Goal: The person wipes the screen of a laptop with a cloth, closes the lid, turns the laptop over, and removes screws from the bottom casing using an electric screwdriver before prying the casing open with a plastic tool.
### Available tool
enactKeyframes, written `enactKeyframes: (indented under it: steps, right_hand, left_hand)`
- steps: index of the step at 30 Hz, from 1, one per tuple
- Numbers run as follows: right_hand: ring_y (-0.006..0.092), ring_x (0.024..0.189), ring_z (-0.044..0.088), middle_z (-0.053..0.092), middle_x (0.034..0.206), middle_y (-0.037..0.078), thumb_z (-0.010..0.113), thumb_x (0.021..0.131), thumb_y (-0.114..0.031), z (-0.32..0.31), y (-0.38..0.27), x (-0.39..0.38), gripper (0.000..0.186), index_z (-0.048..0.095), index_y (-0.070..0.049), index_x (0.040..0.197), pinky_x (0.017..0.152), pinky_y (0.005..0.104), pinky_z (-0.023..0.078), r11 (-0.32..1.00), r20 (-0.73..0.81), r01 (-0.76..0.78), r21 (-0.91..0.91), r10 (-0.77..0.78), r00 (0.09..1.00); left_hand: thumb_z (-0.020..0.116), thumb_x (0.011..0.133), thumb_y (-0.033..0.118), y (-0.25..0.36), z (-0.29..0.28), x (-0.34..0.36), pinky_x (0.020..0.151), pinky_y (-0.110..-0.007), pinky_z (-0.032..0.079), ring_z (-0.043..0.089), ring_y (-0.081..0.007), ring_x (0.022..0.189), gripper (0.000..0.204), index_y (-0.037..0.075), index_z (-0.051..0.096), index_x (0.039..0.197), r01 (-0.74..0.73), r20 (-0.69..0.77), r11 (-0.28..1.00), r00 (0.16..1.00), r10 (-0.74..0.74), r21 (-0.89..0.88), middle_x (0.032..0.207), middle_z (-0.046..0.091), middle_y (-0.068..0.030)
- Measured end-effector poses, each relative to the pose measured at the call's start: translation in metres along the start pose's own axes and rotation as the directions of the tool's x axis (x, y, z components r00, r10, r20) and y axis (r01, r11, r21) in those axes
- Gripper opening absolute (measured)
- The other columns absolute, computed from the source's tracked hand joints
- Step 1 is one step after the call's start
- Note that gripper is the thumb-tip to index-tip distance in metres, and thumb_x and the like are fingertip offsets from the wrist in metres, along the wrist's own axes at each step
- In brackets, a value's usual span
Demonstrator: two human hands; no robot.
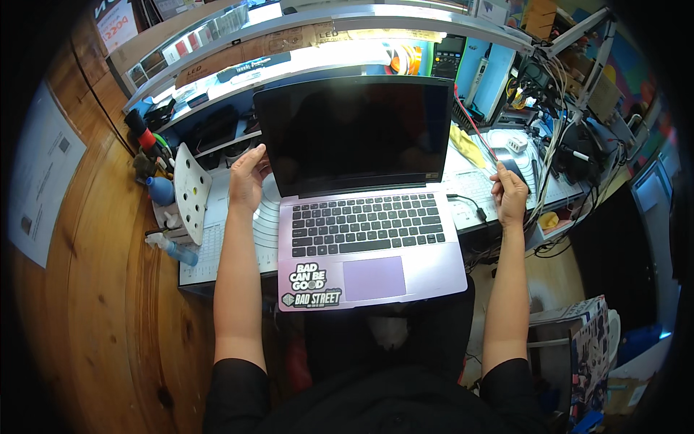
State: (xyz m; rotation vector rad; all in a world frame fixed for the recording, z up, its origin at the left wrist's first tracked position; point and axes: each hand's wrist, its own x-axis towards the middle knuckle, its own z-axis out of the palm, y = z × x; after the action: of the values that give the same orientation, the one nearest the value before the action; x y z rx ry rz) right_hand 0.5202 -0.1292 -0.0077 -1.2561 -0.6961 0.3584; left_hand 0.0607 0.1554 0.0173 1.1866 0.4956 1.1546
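Observation:
In front of me a laptop point(374, 226) stands open, its screen point(354, 137) dark and its purple-silver base tilted over the table's front edge. Two stickers mark the palm rest beside the touchpad. By the screen's left edge is my left hand point(247, 179), thumb raised apart from the fingers, which are partly hidden; whether it touches the lid is unclear. My right hand point(511, 194) is closed, off to the right of the laptop. A thin red lead or stick point(475, 124) runs down to it, and a dark flat object point(514, 172) lies just behind its fingers.
A black cable connector point(481, 213) hangs at the laptop's right side. Left stand a white perforated holder point(192, 192) and a spray bottle point(173, 249). Behind are a lit shelf, a multimeter point(449, 56) and a yellow cloth point(467, 146). Cables point(560, 166) tangle at right.

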Motion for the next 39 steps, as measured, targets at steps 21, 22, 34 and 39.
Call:
enactKeyframes:
  steps: [21,22,34,39]
  right_hand:
    - [0.0017,0.044,0.035,0.051,0.054,-0.004,0.069,0.099,-0.026,-0.005,0.011,0.006,0.032,0.07,-0.005,0.074,0.042,0.0184,0.022,0.999,-0.01,0.017,-0.027,-0.017,1.0]
    - [0.0017,0.044,0.035,0.051,0.054,-0.004,0.069,0.099,-0.027,-0.005,0.012,0.008,0.032,0.07,-0.005,0.074,0.042,0.0184,0.022,0.999,-0.023,0.022,-0.035,-0.023,0.999]
    - [0.0009,0.045,0.036,0.051,0.056,-0.004,0.067,0.1,-0.028,-0.01,0.013,0.012,0.034,0.07,-0.005,0.076,0.042,0.0169,0.023,0.994,0.022,0.0,-0.107,0.003,1.0]
    - [0.0007,0.046,0.036,0.05,0.056,-0.004,0.067,0.1,-0.028,-0.008,0.014,0.009,0.034,0.07,-0.006,0.076,0.042,0.0167,0.023,0.996,0.023,0.006,-0.092,-0.004,1.0]
  left_hand:
    - [0.067,0.095,0.027,0.007,-0.003,-0.004,0.087,-0.035,0.049,0.065,-0.018,0.09,0.024,0.007,0.075,0.104,0.015,0.012,1.0,1.0,-0.015,0.013,0.1,0.074,-0.0068]
    - [0.066,0.095,0.025,0.015,0.0,-0.006,0.087,-0.034,0.05,0.067,-0.0187,0.09,0.023,0.005,0.075,0.104,0.055,-0.014,0.991,0.998,-0.053,0.123,0.098,0.075,-0.0078]
    - [0.036,0.097,0.027,0.027,0.032,-0.109,0.113,-0.038,0.039,0.061,-0.0277,0.122,0.057,-0.01,0.057,0.134,-0.207,0.243,0.772,0.968,0.07,0.601,0.121,0.071,-0.0217]
    - [0.033,0.093,0.032,0.008,0.028,-0.113,0.118,-0.04,0.032,0.055,-0.0319,0.131,0.066,-0.013,0.051,0.138,-0.136,0.218,0.785,0.976,0.001,0.604,0.133,0.063,-0.026]
